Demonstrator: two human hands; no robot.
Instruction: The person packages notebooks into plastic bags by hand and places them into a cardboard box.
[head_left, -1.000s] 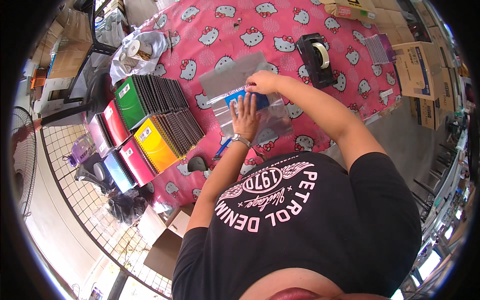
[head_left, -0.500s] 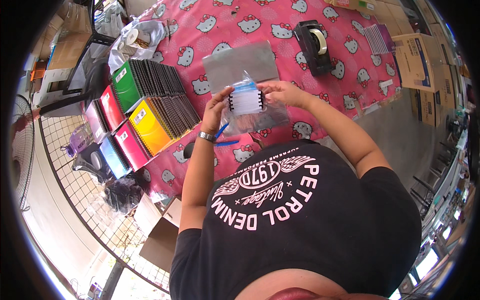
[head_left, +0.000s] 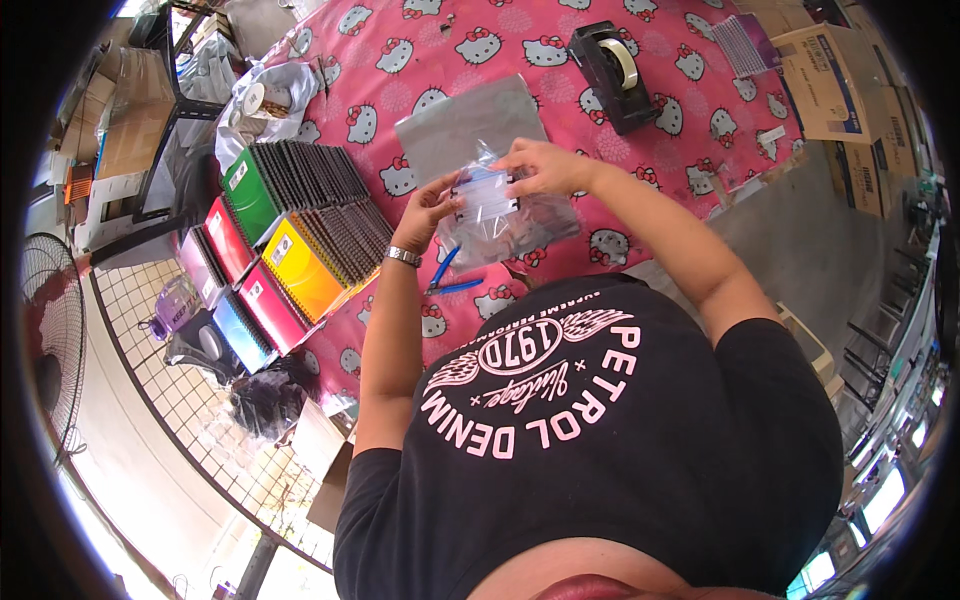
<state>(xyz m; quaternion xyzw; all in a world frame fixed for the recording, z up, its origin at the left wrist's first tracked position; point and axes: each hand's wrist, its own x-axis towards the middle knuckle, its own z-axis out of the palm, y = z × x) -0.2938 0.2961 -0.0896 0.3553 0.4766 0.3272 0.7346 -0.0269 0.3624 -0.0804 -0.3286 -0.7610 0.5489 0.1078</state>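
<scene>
Fan: a standing fan is at the far left edge, on the floor beside a wire grid panel.
Notebooks: rows of spiral notebooks with green, red, yellow, pink and blue covers lie on the left part of the desk, well left of the hands.
White bag: a crumpled white plastic bag with tape rolls inside sits behind the notebooks.
Left hand: the left hand, with a metal bracelet on the wrist, has its fingers pinched on the left edge of the clear pouch.
Blue pens: two blue pens lie on the pink cloth just below the left hand.
Clear pouch: the clear plastic pouch, with a small white and blue packet inside it, is held up between both hands, above the middle of the desk and close to the chest.
Grey sheet: a flat grey sheet lies on the desk directly behind the pouch.
Right hand: the right hand has its fingers closed on the upper right edge of the same pouch.
Tape dispenser: a black tape dispenser stands further back, right of the grey sheet.
Boxes: brown cardboard boxes stand at the far right, beside the desk.
</scene>
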